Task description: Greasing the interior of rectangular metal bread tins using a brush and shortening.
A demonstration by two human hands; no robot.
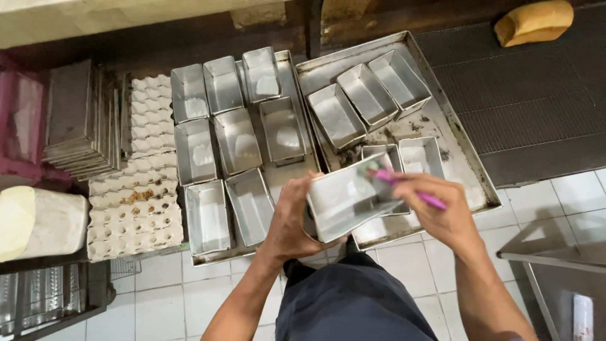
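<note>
Left hand (pixel 291 218) grips tilted tin (pixel 344 199) by its end; right hand (pixel 439 211) holds pink brush (pixel 404 186) inside it.

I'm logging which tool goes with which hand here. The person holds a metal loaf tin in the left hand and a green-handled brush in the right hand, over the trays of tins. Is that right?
Not quite: the brush handle is pink, not green, as the head view shows. The rest holds: the left hand grips the metal loaf tin, the right hand holds the brush, and both are over the trays of tins.
</note>
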